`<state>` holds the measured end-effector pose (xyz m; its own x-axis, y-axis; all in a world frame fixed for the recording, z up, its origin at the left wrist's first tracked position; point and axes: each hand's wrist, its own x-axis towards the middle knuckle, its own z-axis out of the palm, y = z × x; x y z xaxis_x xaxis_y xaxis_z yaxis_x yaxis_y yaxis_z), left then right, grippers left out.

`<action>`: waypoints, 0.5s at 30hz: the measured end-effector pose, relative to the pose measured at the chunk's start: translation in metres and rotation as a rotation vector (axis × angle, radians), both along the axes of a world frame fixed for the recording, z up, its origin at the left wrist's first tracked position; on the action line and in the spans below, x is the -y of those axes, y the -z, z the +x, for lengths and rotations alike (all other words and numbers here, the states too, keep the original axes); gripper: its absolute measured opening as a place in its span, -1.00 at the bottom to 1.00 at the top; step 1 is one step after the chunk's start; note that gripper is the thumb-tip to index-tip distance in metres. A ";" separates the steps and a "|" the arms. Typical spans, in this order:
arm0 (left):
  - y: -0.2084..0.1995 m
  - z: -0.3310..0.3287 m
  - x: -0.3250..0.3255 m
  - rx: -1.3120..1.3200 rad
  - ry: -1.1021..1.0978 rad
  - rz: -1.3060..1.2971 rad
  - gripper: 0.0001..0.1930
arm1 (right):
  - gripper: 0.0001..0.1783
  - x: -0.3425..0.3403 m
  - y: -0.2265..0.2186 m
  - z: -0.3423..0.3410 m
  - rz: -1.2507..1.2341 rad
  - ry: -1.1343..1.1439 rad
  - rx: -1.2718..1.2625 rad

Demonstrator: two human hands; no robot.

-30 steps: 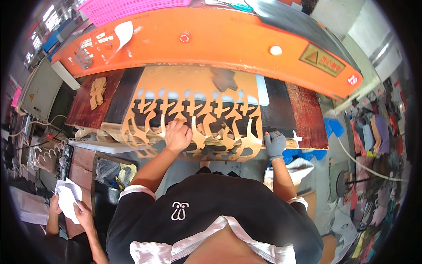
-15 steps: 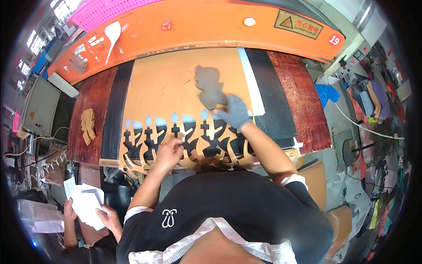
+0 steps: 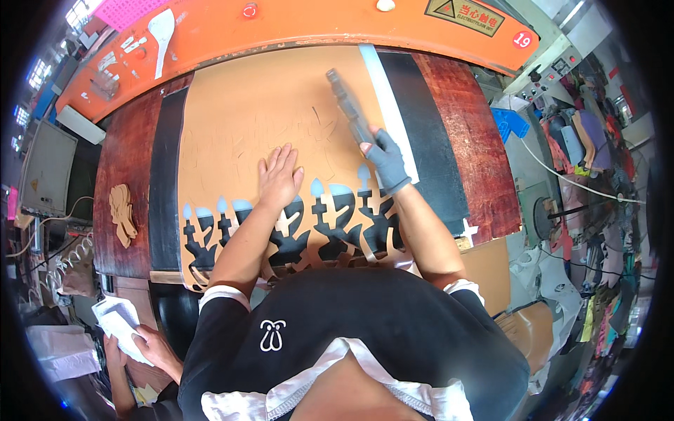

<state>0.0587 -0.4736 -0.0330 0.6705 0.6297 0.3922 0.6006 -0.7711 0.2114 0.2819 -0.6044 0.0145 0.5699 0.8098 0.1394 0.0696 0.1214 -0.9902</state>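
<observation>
A tan leather-like sheet (image 3: 239,98) lies over a black-and-white board on the worktable. My right hand (image 3: 388,163), in a grey fingerless glove, grips the lower end of a grey metal cutting die (image 3: 347,105). The die is tilted up on edge, its narrow side showing, over the right part of the sheet. My left hand (image 3: 279,177) is bare and lies flat on the sheet, fingers spread, holding nothing. Between my forearms and around them, the sheet's near edge has a row of cut-out openings (image 3: 335,219) with the dark board showing through. Faint marks line the sheet above them.
An orange machine beam (image 3: 281,29) spans the far side, with a white scoop-like tool (image 3: 161,38) on it. Tan cut pieces (image 3: 121,214) are stacked on the red-brown table at left. Another person's hands (image 3: 151,349) hold white papers at lower left. Coloured material hangs at right.
My left hand has moved forward from the cut edge and flattened on the sheet. My right hand has raised the die from lying flat to on edge. The view has shifted slightly.
</observation>
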 end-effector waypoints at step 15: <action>-0.003 0.005 -0.002 -0.078 -0.018 -0.015 -0.47 | -0.14 -0.005 0.031 0.011 -0.339 0.331 0.977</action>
<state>0.0637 -0.4712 -0.0300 0.6871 0.6476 0.3296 0.6296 -0.7570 0.1749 0.2926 -0.5992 -0.0168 0.5313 0.7184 0.4490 0.8249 -0.3178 -0.4675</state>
